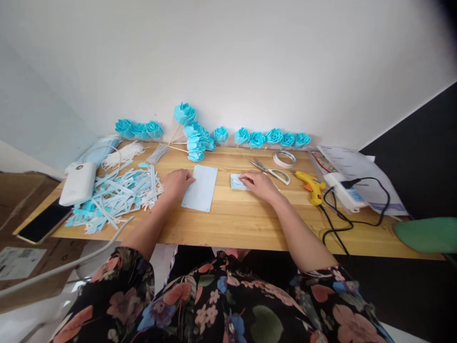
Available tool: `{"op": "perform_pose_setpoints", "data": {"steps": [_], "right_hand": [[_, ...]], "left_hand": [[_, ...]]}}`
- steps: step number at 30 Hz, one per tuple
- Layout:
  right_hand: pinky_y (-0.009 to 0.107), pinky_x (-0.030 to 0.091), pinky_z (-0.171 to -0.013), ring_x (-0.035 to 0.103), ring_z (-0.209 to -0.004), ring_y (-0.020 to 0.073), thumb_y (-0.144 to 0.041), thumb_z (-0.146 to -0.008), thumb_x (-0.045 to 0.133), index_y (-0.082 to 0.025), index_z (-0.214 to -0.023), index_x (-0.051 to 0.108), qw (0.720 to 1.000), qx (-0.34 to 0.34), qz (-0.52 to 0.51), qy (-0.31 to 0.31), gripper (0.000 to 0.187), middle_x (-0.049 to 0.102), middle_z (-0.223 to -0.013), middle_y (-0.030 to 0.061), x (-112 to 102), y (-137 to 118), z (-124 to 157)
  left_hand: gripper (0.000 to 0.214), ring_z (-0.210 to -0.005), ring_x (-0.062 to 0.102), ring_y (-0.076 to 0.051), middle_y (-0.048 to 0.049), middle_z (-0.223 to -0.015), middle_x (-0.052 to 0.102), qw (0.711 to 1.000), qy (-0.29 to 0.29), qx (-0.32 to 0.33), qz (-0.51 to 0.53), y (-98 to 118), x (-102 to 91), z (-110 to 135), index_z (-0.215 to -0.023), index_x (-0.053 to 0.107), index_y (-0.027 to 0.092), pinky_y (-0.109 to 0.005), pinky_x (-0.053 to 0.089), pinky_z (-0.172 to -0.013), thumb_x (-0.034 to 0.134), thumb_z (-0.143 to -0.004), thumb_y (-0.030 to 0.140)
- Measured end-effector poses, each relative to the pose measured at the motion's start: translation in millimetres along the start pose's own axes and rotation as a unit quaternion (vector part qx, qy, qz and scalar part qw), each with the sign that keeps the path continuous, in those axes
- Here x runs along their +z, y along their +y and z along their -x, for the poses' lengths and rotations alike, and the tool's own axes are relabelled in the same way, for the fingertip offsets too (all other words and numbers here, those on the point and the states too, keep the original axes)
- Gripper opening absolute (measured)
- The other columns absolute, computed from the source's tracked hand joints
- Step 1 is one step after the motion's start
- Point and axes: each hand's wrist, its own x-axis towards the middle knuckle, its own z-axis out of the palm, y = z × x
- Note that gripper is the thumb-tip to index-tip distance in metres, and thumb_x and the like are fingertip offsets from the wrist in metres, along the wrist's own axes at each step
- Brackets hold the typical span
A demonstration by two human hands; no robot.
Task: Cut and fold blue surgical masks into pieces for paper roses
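On the wooden table [246, 226], one flat light-blue sheet [200, 189] serves as landmark. At the sheet's left edge: your left hand [179, 183], fingers curled, thumb touching it; whether it pinches, I cannot tell. Right of the sheet, apart: one folded light-blue piece [236, 182], partly under your right hand [262, 185], fingers close together on top; grip unclear. Farther right of the sheet: scissors [265, 169], tape roll [284, 165], yellow glue gun [314, 186]. Left of the sheet: heaped blue and white strips [119, 193]. Behind the sheet: blue fabric flowers [197, 138].
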Motion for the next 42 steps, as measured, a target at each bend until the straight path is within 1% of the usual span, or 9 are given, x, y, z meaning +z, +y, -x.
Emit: {"op": "perform_pose_setpoints", "data": {"steps": [7,12,17,27,32,35,37,40,42], "right_hand": [[0.031,0.048,-0.083,0.068,-0.096,0.0204,-0.022,-0.094,0.053,-0.021,-0.099,0.074,1.000,0.007,0.007,-0.009,0.022,0.074,-0.107,0.0072,-2,-4,1],[0.029,0.048,-0.083,0.068,-0.097,0.0196,-0.023,-0.095,0.052,-0.022,-0.101,0.073,1.000,0.001,0.009,-0.011,0.022,0.074,-0.108,0.0068,-2,-2,1],[0.030,0.048,-0.083,0.068,-0.096,0.0202,-0.024,-0.095,0.052,-0.022,-0.103,0.073,1.000,-0.001,0.003,-0.011,0.023,0.074,-0.107,0.0073,-2,0,2],[0.031,0.049,-0.082,0.068,-0.094,0.0205,-0.025,-0.094,0.053,-0.022,-0.103,0.073,1.000,0.006,0.002,-0.009,0.023,0.074,-0.107,0.0073,-3,-1,2],[0.030,0.049,-0.082,0.069,-0.095,0.0202,-0.026,-0.094,0.052,-0.023,-0.102,0.073,1.000,0.005,-0.007,-0.010,0.022,0.074,-0.108,0.0065,-3,-1,2],[0.032,0.049,-0.082,0.069,-0.096,0.0213,-0.025,-0.094,0.052,-0.022,-0.101,0.073,1.000,0.005,-0.003,0.000,0.022,0.075,-0.107,0.0071,-4,-2,2],[0.033,0.049,-0.082,0.068,-0.094,0.0218,-0.025,-0.094,0.051,-0.022,-0.100,0.073,0.999,-0.004,-0.013,0.036,0.023,0.075,-0.104,0.0076,-6,-5,1],[0.032,0.049,-0.076,0.066,-0.083,0.0201,-0.031,-0.095,0.050,-0.021,-0.097,0.073,0.991,-0.015,-0.067,0.118,0.025,0.075,-0.093,0.0068,-11,-15,0],[0.031,0.048,-0.070,0.064,-0.076,0.0192,-0.038,-0.095,0.051,-0.021,-0.094,0.073,0.983,-0.005,-0.118,0.144,0.028,0.073,-0.086,0.0061,-13,-24,-2]], "left_hand": [[0.020,-0.082,0.063,-0.024,-0.0076,-0.084,0.071,1.000,0.013,0.012,0.025,-5,4.4,1,-0.081,0.066,0.019,-0.031,0.037,-0.068,0.057,-0.085,0.037],[0.027,-0.085,0.065,-0.025,-0.0080,-0.090,0.073,0.999,0.017,-0.014,0.027,-2,4.5,-1,-0.097,0.067,0.019,-0.031,0.040,-0.070,0.056,-0.087,0.041],[0.023,-0.089,0.066,-0.025,-0.0101,-0.095,0.074,0.999,0.015,-0.014,0.026,-2,6.0,-6,-0.091,0.068,0.019,-0.031,0.040,-0.071,0.054,-0.088,0.037],[0.019,-0.076,0.061,-0.022,-0.0075,-0.083,0.072,0.998,0.027,0.002,0.057,-5,5.0,-2,-0.078,0.063,0.020,-0.029,0.032,-0.063,0.057,-0.084,0.036],[0.018,-0.069,0.055,-0.018,-0.0027,-0.073,0.065,0.990,0.028,0.005,0.142,-9,1.6,-3,-0.071,0.058,0.019,-0.028,0.031,-0.061,0.060,-0.080,0.034],[0.020,-0.064,0.052,-0.015,0.0002,-0.066,0.059,0.963,0.042,0.000,0.265,-8,-7.3,-1,-0.068,0.056,0.018,-0.027,0.034,-0.062,0.063,-0.076,0.034],[0.023,-0.062,0.050,-0.013,0.0017,-0.064,0.056,0.929,0.054,0.002,0.367,-1,-16.8,3,-0.069,0.056,0.017,-0.026,0.037,-0.062,0.066,-0.074,0.038],[0.033,-0.064,0.054,-0.011,0.0029,-0.068,0.057,0.829,0.013,0.009,0.558,18,-33.1,9,-0.075,0.054,0.018,-0.026,0.045,-0.065,0.072,-0.069,0.045],[0.040,-0.061,0.054,-0.010,0.0045,-0.067,0.055,0.764,-0.021,0.007,0.644,35,-42.8,12,-0.076,0.050,0.019,-0.025,0.048,-0.063,0.076,-0.066,0.048]]}}
